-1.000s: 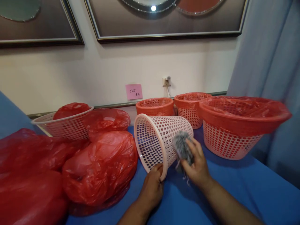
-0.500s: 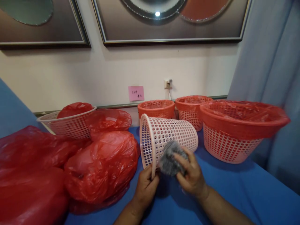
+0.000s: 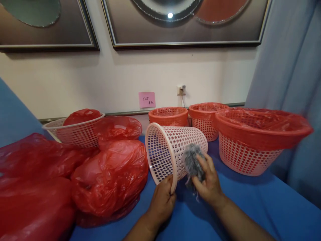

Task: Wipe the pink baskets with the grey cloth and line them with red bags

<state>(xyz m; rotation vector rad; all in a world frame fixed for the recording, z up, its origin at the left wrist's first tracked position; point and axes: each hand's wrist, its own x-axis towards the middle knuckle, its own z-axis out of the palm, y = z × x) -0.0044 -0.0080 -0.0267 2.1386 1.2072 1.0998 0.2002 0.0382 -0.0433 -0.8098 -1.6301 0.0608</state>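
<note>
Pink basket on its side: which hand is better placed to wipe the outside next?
Right, I'd say: the right hand holds the gray cloth at the outer side of the pink basket, while the left hand is occupied gripping its rim.

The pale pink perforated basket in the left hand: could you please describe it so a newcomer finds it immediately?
On the blue-covered table, look right of the red plastic bags. There the left hand grips a pale pink perforated plastic basket by its rim. Unlike its neighbouring baskets, it lies on its side.
</note>
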